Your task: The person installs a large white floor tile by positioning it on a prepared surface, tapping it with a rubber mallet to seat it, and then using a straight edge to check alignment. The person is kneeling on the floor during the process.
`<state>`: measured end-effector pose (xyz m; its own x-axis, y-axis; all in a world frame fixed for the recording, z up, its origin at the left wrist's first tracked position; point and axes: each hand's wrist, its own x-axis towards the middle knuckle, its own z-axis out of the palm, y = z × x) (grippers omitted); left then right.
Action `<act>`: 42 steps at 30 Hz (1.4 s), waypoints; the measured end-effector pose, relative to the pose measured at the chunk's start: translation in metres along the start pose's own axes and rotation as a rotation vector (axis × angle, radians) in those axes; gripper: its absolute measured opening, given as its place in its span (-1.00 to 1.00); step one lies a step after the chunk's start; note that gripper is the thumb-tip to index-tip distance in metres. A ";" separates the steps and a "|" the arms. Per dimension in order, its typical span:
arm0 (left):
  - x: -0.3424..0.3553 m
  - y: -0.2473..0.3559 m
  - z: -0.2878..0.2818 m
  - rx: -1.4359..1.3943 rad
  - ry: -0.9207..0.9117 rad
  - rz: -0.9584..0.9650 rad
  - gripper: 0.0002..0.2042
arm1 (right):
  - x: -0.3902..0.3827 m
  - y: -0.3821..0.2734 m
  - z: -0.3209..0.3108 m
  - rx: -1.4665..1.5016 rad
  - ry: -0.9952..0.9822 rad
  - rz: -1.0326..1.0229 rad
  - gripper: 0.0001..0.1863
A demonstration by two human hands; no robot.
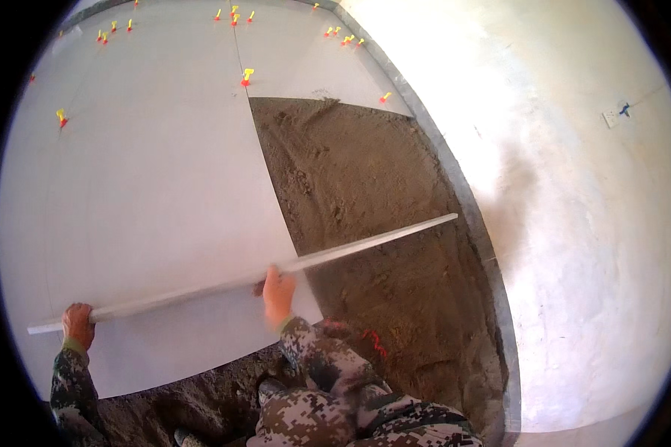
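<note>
A long pale straightedge bar (376, 240) lies across the large light floor tiles (142, 186) and reaches over a bed of brown sand or mortar (350, 164) toward the wall. My left hand (77, 325) is closed on the bar near its left end. My right hand (278, 296), slightly blurred, grips it near the tile edge, fingers partly hidden behind it. Both forearms are in camouflage sleeves.
Yellow-and-red tile levelling clips (247, 77) stand along the far tile joints. A white wall (581, 253) with a grey strip at its foot runs along the right, carrying a socket (610, 118). Red string (374, 341) lies on the sand near my camouflage-clad legs (298, 421).
</note>
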<state>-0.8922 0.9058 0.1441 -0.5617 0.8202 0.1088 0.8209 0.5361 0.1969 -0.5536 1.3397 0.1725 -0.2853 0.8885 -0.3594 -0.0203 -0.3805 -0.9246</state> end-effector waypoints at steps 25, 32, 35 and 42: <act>0.192 0.165 -0.010 0.013 -0.083 -0.175 -0.78 | 0.241 -0.119 0.005 -0.157 -0.007 -0.128 -0.55; 0.201 0.180 -0.015 0.037 -0.112 -0.236 -0.77 | 0.269 -0.139 0.019 -0.196 0.011 -0.122 -0.57; 0.197 0.188 -0.033 0.060 -0.183 -0.332 -0.79 | 0.278 -0.142 0.034 -0.167 -0.020 -0.116 -0.61; 0.200 0.224 -0.057 0.086 -0.251 -0.312 -0.86 | 0.282 -0.179 0.028 -0.277 0.044 -0.081 -0.63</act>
<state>-0.8268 1.1782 0.2656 -0.7514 0.6329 -0.1867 0.6265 0.7731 0.0991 -0.6576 1.6515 0.2399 -0.2514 0.9256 -0.2829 0.2232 -0.2290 -0.9475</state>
